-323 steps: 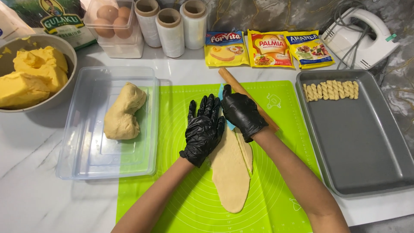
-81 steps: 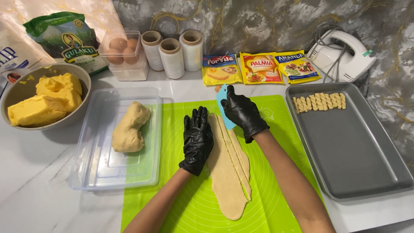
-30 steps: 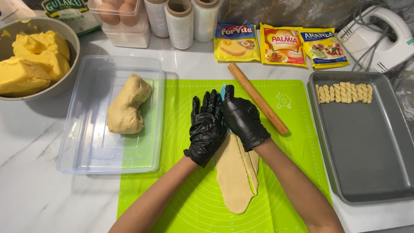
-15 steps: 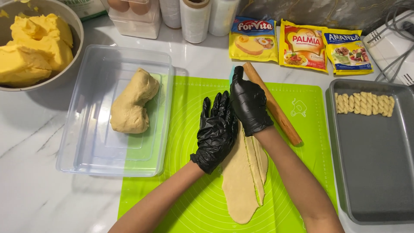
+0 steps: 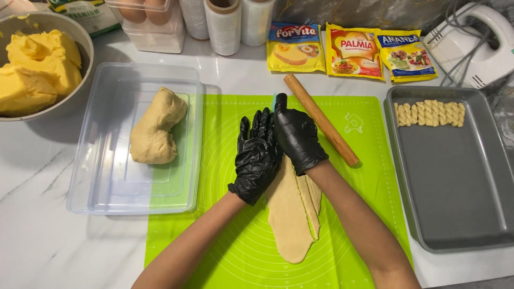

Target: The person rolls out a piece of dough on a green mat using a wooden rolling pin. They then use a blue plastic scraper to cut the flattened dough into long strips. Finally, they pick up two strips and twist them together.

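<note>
A long flat sheet of pale dough (image 5: 289,219) lies on a green silicone mat (image 5: 364,182), with narrow strips (image 5: 313,203) cut along its right side. Both my hands wear black gloves and sit side by side on the dough's far end. My left hand (image 5: 257,155) rests flat on the dough with its fingers stretched out. My right hand (image 5: 297,134) is closed around a small teal scraper (image 5: 274,98); only its tip shows beyond the fingers. A wooden rolling pin (image 5: 321,120) lies diagonally just right of my right hand.
A clear plastic box (image 5: 107,182) holding a dough lump (image 5: 155,128) sits left of the mat. A grey baking tray (image 5: 455,182) on the right holds several twisted dough pieces (image 5: 431,113). At the back are a bowl (image 5: 80,51) of yellow fat, three sachets (image 5: 350,51), film rolls (image 5: 222,24) and a hand mixer (image 5: 476,43).
My right hand has slid slightly toward the far end of the dough, ahead of my left hand. The view has shifted a little; the dough and rolling pin lie as before.
</note>
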